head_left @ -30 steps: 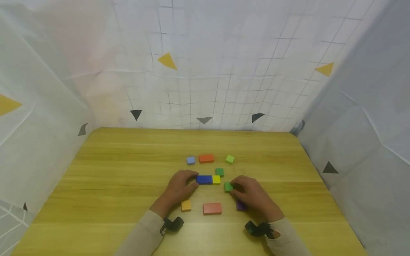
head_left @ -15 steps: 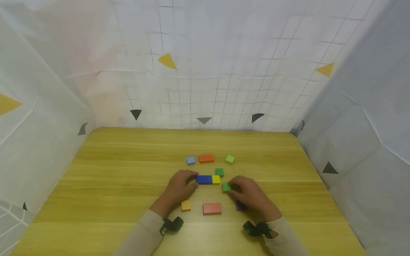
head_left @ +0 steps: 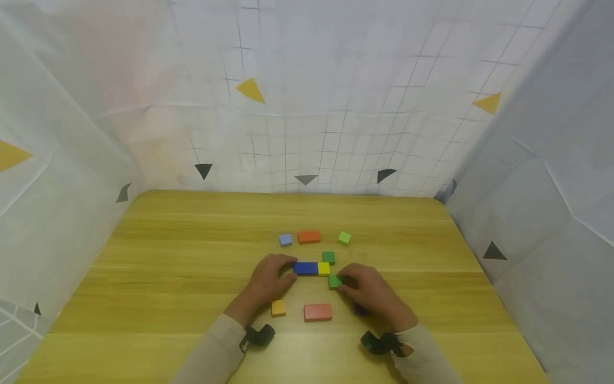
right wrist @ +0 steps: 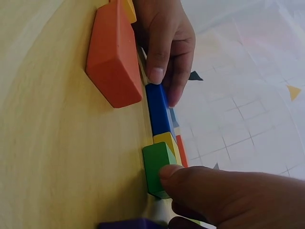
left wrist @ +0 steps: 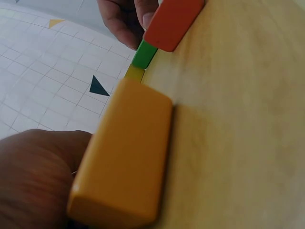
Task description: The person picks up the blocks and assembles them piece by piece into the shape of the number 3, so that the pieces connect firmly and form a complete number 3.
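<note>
Green block [head_left: 333,282] between both hands [head_left: 269,278] [head_left: 373,290]

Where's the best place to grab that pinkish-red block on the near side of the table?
Probably the middle of the pinkish-red block, pinching its long near and far faces from above: it lies flat, running left to right, with nothing on top.

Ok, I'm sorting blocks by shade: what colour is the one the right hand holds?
Green; the block shows best in the right wrist view.

Small, bright green block [head_left: 333,282] to the right of long blue block [head_left: 305,269].
</note>
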`<action>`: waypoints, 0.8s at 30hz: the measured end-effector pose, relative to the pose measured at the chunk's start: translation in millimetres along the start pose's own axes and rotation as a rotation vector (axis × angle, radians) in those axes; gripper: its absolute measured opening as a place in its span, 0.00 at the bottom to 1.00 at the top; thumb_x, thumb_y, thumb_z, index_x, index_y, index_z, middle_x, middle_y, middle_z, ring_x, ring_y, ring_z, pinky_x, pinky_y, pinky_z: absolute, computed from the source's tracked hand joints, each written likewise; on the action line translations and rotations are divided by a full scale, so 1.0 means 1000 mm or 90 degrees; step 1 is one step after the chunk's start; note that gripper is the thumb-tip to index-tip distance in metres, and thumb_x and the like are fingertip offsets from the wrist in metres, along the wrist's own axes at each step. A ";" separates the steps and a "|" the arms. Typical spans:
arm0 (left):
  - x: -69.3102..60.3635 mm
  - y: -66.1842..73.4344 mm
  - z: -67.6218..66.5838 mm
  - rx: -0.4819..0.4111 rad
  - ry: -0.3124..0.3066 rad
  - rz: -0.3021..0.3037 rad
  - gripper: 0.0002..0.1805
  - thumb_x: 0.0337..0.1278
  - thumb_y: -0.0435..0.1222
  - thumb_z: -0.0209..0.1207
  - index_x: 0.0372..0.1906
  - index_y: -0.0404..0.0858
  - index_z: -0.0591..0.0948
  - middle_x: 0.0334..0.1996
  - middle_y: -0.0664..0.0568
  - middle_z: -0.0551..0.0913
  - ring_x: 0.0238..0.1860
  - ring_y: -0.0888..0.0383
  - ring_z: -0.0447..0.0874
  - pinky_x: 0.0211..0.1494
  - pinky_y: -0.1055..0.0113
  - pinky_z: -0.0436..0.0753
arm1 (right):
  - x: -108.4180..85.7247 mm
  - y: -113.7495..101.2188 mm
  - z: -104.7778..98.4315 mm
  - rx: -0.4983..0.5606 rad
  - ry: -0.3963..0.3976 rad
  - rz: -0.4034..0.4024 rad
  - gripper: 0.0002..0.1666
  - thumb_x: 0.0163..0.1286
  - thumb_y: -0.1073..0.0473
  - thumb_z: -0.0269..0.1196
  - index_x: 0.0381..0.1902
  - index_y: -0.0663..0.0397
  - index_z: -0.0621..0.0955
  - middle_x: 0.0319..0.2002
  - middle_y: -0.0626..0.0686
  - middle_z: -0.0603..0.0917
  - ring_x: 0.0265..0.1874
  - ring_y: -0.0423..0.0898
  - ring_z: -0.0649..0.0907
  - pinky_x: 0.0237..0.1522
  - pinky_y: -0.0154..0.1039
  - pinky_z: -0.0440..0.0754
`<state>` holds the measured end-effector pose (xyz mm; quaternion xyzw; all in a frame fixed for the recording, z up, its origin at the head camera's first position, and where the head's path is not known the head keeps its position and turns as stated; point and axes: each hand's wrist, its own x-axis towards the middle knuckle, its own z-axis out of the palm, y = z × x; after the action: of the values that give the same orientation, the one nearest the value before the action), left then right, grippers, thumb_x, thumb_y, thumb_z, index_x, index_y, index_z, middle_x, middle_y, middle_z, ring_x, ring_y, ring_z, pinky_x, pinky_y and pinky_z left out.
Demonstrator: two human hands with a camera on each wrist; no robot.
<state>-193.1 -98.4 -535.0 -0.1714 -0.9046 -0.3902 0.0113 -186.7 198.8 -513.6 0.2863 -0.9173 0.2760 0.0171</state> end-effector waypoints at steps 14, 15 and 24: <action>0.001 -0.001 0.001 0.009 -0.001 -0.004 0.20 0.61 0.43 0.65 0.59 0.46 0.82 0.54 0.55 0.83 0.56 0.55 0.78 0.63 0.55 0.76 | 0.003 -0.006 0.004 0.003 -0.019 0.016 0.13 0.62 0.56 0.72 0.45 0.47 0.86 0.44 0.44 0.86 0.46 0.42 0.84 0.52 0.47 0.82; 0.001 -0.001 0.001 0.009 -0.001 -0.004 0.20 0.61 0.43 0.65 0.59 0.46 0.82 0.54 0.55 0.83 0.56 0.55 0.78 0.63 0.55 0.76 | 0.004 -0.007 0.004 0.002 -0.020 0.019 0.13 0.62 0.55 0.72 0.45 0.47 0.86 0.44 0.43 0.86 0.46 0.42 0.84 0.53 0.47 0.82; 0.001 0.000 0.000 0.014 0.001 0.003 0.21 0.61 0.42 0.65 0.59 0.46 0.82 0.53 0.55 0.84 0.55 0.55 0.78 0.62 0.55 0.77 | 0.004 -0.009 0.004 -0.005 -0.019 0.026 0.13 0.62 0.54 0.72 0.44 0.46 0.86 0.44 0.43 0.86 0.45 0.41 0.84 0.52 0.46 0.82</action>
<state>-194.1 -97.8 -534.6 -0.1727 -0.9083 -0.3806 0.0148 -184.6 188.4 -511.2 0.2715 -0.9243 0.2682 -0.0014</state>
